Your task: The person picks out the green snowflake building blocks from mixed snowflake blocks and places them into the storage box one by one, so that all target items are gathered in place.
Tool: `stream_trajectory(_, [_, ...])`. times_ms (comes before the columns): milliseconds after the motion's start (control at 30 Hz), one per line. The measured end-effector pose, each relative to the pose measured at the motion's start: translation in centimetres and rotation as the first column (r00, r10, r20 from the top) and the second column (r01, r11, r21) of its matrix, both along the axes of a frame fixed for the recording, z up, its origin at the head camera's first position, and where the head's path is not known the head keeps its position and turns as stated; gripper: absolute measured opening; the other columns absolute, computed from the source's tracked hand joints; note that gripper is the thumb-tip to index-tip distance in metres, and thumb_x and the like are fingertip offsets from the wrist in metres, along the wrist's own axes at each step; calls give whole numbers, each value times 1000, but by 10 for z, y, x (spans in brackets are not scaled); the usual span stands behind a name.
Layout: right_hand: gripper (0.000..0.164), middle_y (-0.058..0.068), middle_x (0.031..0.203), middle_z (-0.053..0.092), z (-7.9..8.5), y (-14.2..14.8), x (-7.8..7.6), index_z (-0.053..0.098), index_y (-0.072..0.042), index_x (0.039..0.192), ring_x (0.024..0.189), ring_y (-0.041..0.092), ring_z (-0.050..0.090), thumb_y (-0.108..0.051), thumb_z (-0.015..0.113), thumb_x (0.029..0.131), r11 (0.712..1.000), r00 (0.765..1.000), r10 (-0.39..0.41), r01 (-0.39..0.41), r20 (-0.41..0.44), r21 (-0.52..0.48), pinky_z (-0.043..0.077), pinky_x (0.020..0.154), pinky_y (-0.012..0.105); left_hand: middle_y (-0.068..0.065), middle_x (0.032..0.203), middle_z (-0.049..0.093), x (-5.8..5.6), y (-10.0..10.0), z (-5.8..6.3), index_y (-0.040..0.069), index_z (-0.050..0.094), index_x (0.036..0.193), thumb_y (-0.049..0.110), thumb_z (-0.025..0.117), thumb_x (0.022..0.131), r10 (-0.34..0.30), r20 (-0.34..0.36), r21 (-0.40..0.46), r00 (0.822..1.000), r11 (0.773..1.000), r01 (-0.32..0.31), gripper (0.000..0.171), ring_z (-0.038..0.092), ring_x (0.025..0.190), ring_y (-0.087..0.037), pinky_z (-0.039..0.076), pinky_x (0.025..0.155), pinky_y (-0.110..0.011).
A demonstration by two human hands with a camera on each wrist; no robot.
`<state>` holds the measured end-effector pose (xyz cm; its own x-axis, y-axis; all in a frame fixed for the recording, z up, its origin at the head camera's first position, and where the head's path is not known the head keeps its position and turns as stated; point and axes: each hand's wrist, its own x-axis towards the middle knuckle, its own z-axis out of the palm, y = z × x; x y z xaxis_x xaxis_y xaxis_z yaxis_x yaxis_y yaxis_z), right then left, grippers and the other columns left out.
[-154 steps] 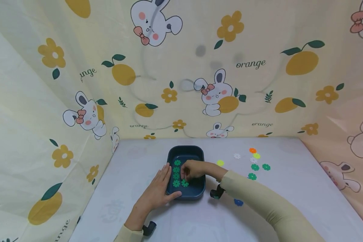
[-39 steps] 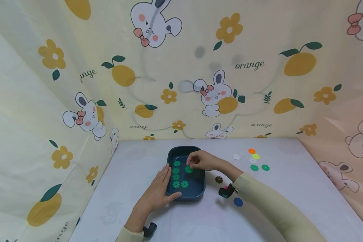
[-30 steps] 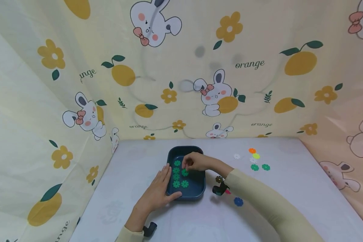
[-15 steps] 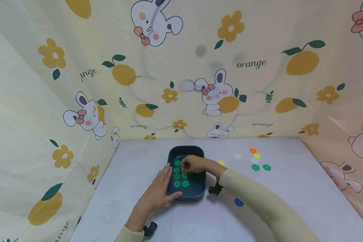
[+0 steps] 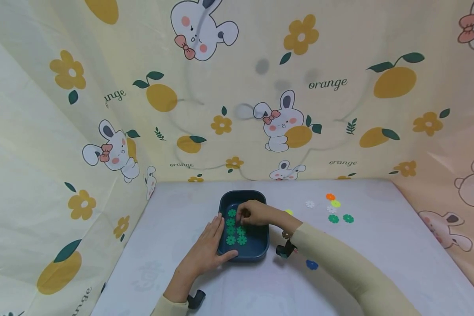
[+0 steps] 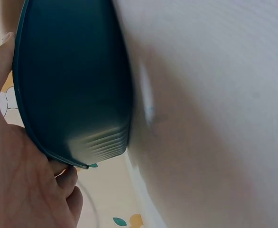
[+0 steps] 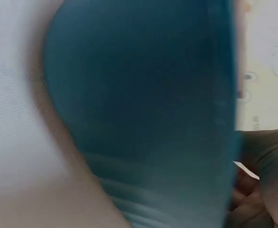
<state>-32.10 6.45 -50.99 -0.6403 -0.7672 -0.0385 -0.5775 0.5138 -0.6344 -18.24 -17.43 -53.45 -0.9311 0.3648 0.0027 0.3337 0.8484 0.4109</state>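
Note:
A dark blue tray (image 5: 257, 246) stands on the table. Green flower-shaped pieces (image 5: 231, 240) lie inside it in two columns, with more on the left. My left hand (image 5: 206, 246) rests along the tray's left rim, fingers straight and thumb at the near edge. The left wrist view shows that hand (image 6: 23, 180) against the tray's rim. My right hand (image 5: 256, 213) hovers inside the tray with bent fingers, its fingertips just above the upper green piece (image 5: 241, 231) of the right column. The tray wall (image 7: 143, 95) mostly hides its fingers in the right wrist view.
Right of the tray lie loose flower pieces: orange (image 5: 330, 197), yellow (image 5: 335, 203), white (image 5: 310, 204), green (image 5: 348, 218) and blue (image 5: 312, 264). The right forearm (image 5: 339, 254) partly covers a brown piece (image 5: 286, 235). A printed curtain (image 5: 221, 87) encloses the table.
A green piece from the table at right came into the tray, pinched by my right hand. It was moved left and nearer, into the right column. The right hand then rose slightly; the left stayed.

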Motion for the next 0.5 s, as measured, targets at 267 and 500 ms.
stream_trajectory(267, [8, -7, 98, 70, 17, 37, 8, 75, -8, 111, 87, 10, 64, -9, 72, 104, 993, 998, -54, 52, -14, -107, 60, 81, 26, -6, 182, 4, -1, 0, -2, 6, 13, 173, 72, 65, 96, 9, 0, -2, 1000, 1000, -9, 114, 8, 167, -24, 14, 135, -49])
stream_trajectory(500, [11, -5, 100, 72, 27, 86, 18, 74, -9, 112, 91, 14, 66, -9, 75, 101, 973, 986, -162, 153, -37, -174, 61, 83, 28, -6, 182, 3, 0, 0, -2, 6, 12, 173, 72, 65, 96, 8, -1, -3, 1000, 1000, -8, 114, 7, 167, -24, 14, 135, -48])
